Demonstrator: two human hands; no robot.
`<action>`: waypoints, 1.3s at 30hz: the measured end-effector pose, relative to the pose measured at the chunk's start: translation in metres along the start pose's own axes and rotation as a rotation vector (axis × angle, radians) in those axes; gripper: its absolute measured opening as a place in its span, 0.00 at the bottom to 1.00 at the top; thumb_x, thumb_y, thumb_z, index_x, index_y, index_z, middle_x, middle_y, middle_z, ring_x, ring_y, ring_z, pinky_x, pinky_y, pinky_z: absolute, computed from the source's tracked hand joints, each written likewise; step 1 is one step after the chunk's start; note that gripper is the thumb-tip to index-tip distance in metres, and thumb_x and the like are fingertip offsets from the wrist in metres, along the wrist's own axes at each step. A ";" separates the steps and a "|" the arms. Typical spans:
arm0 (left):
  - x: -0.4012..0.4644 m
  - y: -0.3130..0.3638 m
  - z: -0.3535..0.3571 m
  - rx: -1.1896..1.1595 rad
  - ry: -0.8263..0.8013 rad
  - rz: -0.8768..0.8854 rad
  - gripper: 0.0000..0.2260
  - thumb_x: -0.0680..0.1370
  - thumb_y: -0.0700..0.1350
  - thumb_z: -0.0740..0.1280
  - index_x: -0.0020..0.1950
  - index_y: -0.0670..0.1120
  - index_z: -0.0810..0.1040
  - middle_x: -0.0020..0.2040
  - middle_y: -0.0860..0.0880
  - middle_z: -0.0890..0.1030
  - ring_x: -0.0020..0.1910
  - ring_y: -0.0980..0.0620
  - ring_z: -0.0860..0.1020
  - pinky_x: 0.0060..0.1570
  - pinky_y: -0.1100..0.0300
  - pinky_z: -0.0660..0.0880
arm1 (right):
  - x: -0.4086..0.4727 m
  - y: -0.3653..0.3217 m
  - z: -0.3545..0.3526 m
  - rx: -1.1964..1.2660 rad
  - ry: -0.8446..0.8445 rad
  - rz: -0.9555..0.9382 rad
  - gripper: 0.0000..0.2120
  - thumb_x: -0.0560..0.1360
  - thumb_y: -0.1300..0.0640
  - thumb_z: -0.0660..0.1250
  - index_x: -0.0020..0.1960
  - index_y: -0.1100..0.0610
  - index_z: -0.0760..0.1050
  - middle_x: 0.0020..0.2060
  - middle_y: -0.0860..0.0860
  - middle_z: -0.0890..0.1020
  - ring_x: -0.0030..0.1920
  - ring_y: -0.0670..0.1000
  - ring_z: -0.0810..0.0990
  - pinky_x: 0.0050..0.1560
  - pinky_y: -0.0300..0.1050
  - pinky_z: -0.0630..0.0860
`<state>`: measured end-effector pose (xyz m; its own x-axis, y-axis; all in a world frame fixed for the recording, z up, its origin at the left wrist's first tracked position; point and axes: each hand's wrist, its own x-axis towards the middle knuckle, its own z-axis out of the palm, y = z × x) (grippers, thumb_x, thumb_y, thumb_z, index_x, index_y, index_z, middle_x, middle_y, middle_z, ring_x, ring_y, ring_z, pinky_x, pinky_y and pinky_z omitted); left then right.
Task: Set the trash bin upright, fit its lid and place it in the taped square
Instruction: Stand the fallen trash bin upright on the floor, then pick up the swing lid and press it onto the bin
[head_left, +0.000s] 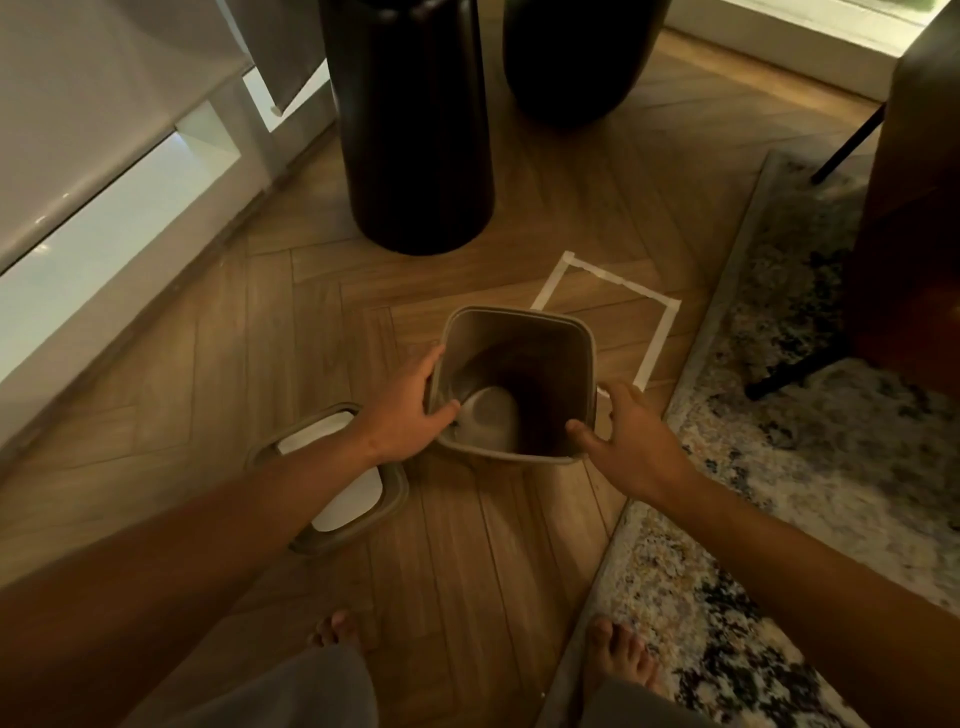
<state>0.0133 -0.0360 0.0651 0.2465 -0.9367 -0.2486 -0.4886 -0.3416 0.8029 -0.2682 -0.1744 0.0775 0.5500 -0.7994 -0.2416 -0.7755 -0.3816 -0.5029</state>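
Flooring (218, 395) of herringbone wood fills the view, with a mottled rug (769, 415) along its right side. Two tall dark vases (415, 135) stand at the far end. Nearer, the trash bin (524, 332) stands upright, its mouth open, overlapping the near-left corner of the taped square (655, 332); a pale rounded shape shows at its bottom, but what it is cannot be told. The left hand (402, 410) grasps the bin's left rim, thumb inside. The right hand (631, 434) is spread loose at the near-right corner, fingertips touching the rim. The lid (358, 488) lies flat on the floor, just left of the bin.
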 end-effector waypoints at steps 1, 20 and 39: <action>-0.002 0.000 0.000 -0.003 -0.032 0.018 0.41 0.73 0.63 0.69 0.81 0.62 0.53 0.76 0.53 0.69 0.71 0.56 0.72 0.68 0.49 0.75 | -0.002 0.000 -0.001 -0.023 -0.011 -0.027 0.38 0.77 0.37 0.69 0.80 0.51 0.59 0.78 0.55 0.66 0.73 0.58 0.72 0.63 0.49 0.74; 0.015 0.004 -0.008 -0.024 -0.264 0.084 0.56 0.62 0.57 0.83 0.76 0.76 0.47 0.67 0.78 0.66 0.69 0.74 0.67 0.63 0.74 0.68 | -0.036 -0.019 -0.005 0.012 -0.094 -0.045 0.50 0.68 0.45 0.82 0.81 0.55 0.61 0.80 0.52 0.61 0.75 0.53 0.69 0.71 0.50 0.74; -0.039 -0.071 -0.073 -0.027 0.296 -0.251 0.14 0.83 0.45 0.67 0.66 0.41 0.78 0.52 0.52 0.80 0.49 0.62 0.78 0.43 0.80 0.71 | -0.004 -0.144 0.012 0.192 -0.140 -0.358 0.29 0.82 0.46 0.68 0.79 0.52 0.67 0.81 0.47 0.64 0.79 0.47 0.63 0.76 0.52 0.67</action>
<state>0.0996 0.0305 0.0577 0.5881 -0.7606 -0.2749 -0.3615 -0.5513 0.7519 -0.1554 -0.1107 0.1411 0.8208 -0.5567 -0.1276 -0.4639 -0.5195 -0.7176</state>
